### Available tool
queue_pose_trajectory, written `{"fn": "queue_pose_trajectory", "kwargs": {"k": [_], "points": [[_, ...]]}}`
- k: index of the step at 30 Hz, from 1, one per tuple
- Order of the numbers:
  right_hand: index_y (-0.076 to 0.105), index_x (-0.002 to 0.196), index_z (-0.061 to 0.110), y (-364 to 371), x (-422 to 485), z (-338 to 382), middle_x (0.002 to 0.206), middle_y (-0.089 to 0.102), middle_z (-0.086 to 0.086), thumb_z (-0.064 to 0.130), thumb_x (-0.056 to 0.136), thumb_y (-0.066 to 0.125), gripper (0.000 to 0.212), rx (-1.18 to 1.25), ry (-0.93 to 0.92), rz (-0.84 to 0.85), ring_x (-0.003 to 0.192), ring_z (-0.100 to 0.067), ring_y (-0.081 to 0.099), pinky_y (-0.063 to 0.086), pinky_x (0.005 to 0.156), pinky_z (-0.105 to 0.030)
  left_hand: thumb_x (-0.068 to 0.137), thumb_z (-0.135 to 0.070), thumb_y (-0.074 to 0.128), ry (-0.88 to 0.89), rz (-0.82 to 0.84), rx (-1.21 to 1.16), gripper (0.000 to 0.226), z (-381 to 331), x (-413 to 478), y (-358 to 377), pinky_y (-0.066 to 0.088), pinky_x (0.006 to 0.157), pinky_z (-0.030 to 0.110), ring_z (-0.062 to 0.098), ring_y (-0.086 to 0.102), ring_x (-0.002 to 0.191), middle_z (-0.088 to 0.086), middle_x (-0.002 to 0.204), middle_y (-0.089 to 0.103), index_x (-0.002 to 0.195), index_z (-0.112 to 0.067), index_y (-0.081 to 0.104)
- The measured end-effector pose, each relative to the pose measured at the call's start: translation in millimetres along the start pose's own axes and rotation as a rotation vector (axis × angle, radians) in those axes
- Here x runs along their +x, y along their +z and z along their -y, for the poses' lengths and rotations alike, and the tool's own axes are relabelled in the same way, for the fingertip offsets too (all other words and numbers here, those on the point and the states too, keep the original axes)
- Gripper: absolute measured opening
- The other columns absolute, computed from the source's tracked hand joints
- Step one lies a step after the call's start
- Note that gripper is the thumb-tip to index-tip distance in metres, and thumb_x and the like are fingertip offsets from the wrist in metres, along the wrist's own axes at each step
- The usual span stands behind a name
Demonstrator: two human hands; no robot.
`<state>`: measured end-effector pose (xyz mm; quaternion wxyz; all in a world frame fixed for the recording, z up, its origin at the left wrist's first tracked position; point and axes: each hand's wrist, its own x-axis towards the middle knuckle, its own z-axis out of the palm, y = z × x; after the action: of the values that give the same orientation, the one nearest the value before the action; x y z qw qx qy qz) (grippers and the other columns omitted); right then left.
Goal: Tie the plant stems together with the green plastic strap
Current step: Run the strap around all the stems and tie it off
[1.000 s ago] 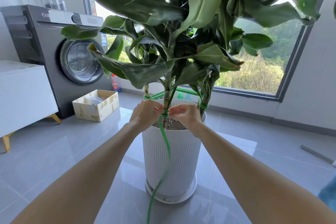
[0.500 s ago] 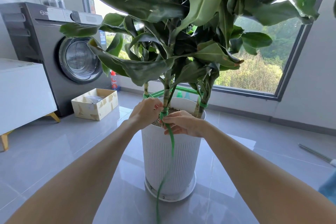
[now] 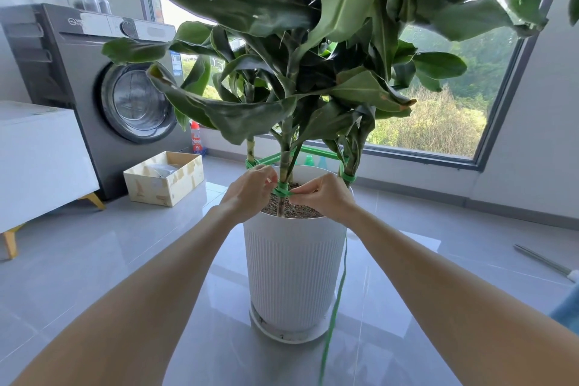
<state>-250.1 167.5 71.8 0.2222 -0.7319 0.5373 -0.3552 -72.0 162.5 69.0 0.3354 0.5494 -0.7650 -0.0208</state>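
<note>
The green plastic strap [image 3: 283, 192] is wound round the front plant stem [image 3: 284, 163] just above the soil, near the front rim of the white ribbed plastic pot [image 3: 291, 276]. The left hand [image 3: 250, 194] and right hand [image 3: 324, 199] pinch the wrap from its 2 sides with curled fingers. Its loose tail hangs down the pot's right wall.

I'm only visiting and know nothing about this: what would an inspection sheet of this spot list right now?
Surface: glossy grey tiled floor.
Job's things: green strap wound round front stem above white pot; loose tail hangs down pot's right side.
Clutter: cardboard box, red-capped bottle, metal rod on floor.
Grips: left hand and right hand both pinch the strap at the stem.
Cables: nothing seen.
Surroundings: washing machine, white cabinet, window.
</note>
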Motion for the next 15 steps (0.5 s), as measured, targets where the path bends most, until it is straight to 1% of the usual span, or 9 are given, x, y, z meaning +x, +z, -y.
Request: {"fn": "queue_pose_trajectory", "kwargs": {"k": [2,4,8,10,13,15], "points": [[0.077,0.089,0.030,1.8,1.2,1.0,0.076,0.074,0.012,0.036,0.073,0.079,0.017,-0.049,-0.014,-0.022,0.065,-0.005,0.056,0.043,0.057,-0.026,0.094,-0.010,0.053,0.021,-0.002,0.026,0.012,0.2,-0.7,-0.6,0.055,0.075,0.040,0.023,0.061,0.090,0.002,0.108,0.062,0.101,-0.011,0.062],[0.077,0.090,0.027,2.6,2.3,4.2,0.075,0.072,0.012,0.033,0.073,0.079,0.018,-0.061,-0.028,0.009,0.065,-0.006,0.056,0.045,0.058,-0.028,0.094,-0.011,0.052,0.049,-0.004,0.052,0.013,0.1,-1.1,-0.4,0.055,0.075,0.041,0.023,0.060,0.090,0.001,0.109,0.061,0.103,-0.012,0.062],[0.078,0.089,0.020,1.2,2.9,8.6,0.059,0.059,0.018,0.026,0.073,0.080,0.017,-0.042,-0.082,0.081,0.059,-0.005,0.048,0.050,0.066,-0.035,0.095,-0.011,0.050,0.094,-0.008,0.091,0.013,-1.7,-2.1,1.1,0.054,0.075,0.042,0.024,0.058,0.093,0.002,0.110,0.060,0.104,-0.010,0.060],[0.078,0.089,0.018,-1.0,3.1,8.5,0.056,0.056,0.017,0.023,0.073,0.081,0.017,-0.016,-0.091,0.096,0.057,-0.005,0.045,0.047,0.064,-0.034,0.095,-0.011,0.051,0.113,-0.014,0.101,0.013,-1.4,-1.5,1.7,0.055,0.075,0.041,0.024,0.059,0.094,0.003,0.110,0.060,0.103,-0.009,0.060],[0.078,0.087,0.018,-5.4,3.7,5.0,0.052,0.054,0.015,0.024,0.073,0.081,0.016,0.016,-0.089,0.095,0.054,-0.004,0.041,0.038,0.057,-0.026,0.094,-0.010,0.051,0.116,-0.016,0.092,0.013,-0.6,-1.0,3.0,0.055,0.074,0.040,0.024,0.059,0.093,0.003,0.109,0.060,0.103,-0.008,0.060],[0.078,0.086,0.019,-7.4,5.3,-0.5,0.048,0.054,0.017,0.026,0.073,0.080,0.015,0.054,-0.046,0.064,0.054,-0.003,0.041,0.036,0.055,-0.026,0.094,-0.009,0.052,0.115,-0.027,0.080,0.013,-0.9,-0.4,4.1,0.055,0.074,0.040,0.025,0.060,0.092,0.004,0.110,0.061,0.104,-0.008,0.061]]}}
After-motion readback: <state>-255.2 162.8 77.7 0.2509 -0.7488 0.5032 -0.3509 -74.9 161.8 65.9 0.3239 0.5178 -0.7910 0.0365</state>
